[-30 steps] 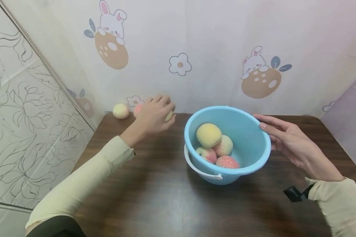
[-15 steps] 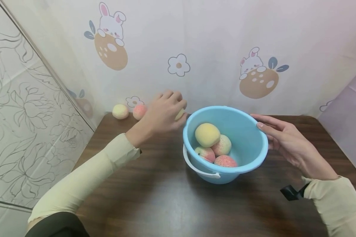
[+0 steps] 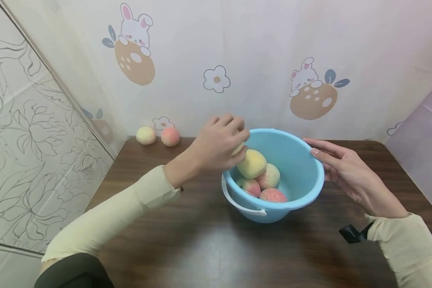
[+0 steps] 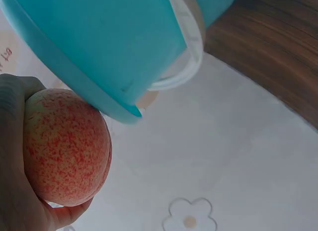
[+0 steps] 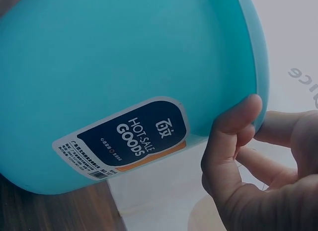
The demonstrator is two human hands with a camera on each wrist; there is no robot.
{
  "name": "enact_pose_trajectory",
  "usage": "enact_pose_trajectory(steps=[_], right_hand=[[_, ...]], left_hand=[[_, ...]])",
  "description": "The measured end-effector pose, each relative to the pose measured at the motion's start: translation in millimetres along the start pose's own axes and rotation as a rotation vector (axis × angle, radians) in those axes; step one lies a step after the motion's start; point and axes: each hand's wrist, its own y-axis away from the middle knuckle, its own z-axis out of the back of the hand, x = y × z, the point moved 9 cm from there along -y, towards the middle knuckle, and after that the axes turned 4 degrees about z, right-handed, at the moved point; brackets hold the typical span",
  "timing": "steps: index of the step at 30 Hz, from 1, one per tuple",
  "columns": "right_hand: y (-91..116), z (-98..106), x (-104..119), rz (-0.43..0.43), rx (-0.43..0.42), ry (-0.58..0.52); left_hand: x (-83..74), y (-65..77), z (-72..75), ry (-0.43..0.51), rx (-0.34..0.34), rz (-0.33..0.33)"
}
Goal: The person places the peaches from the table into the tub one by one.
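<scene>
My left hand (image 3: 219,144) grips a peach with red speckles (image 4: 69,146), fingers curled around it, at the left rim of a light blue bucket (image 3: 299,168). In the head view the hand covers most of that peach. My right hand (image 3: 353,172) pinches the bucket's right rim, and the right wrist view shows its fingertips (image 5: 248,109) at the rim. Several peaches lie inside, among them a yellow one (image 3: 253,165) on top and a pink-red one (image 3: 273,195) near the front. The bucket leans slightly.
At the table's back left sit a pale yellow peach (image 3: 146,135) and a pink peach (image 3: 170,136). A white handle (image 3: 241,206) hangs along the bucket's front left. Behind the dark wooden table (image 3: 187,224) rises a patterned curtain (image 3: 187,48).
My left hand has carried the peach rightward from the back of the table to the bucket's rim. The right hand keeps its hold, and the bucket stays nearly where it was.
</scene>
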Motion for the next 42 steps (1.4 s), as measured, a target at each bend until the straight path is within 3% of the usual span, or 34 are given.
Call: enact_pose_trajectory(steps=[6, 8, 16, 26, 35, 42], right_hand=[[0.0, -0.2, -0.2, 0.001, -0.004, 0.000], [0.2, -0.9, -0.3, 0.002, -0.002, -0.002], [0.9, -1.6, -1.1, -0.008, -0.001, 0.003], [0.2, -2.6, -0.4, 0.010, 0.018, 0.000], [0.1, -4.1, -0.6, 0.018, 0.039, -0.014], [-0.1, -3.8, -1.1, 0.013, 0.036, -0.023]], left_hand=[[-20.5, -7.9, -5.2, 0.046, 0.040, -0.045], [-27.4, -10.0, -9.2, 0.087, 0.083, -0.060], [-61.2, -9.9, -38.8, 0.303, 0.445, -0.175], [-87.2, -10.8, -65.1, 0.420, 0.746, -0.263], [-115.5, -14.6, -88.9, 0.446, 0.871, -0.377], [-120.6, -7.1, -108.5, 0.446, 1.014, -0.355]])
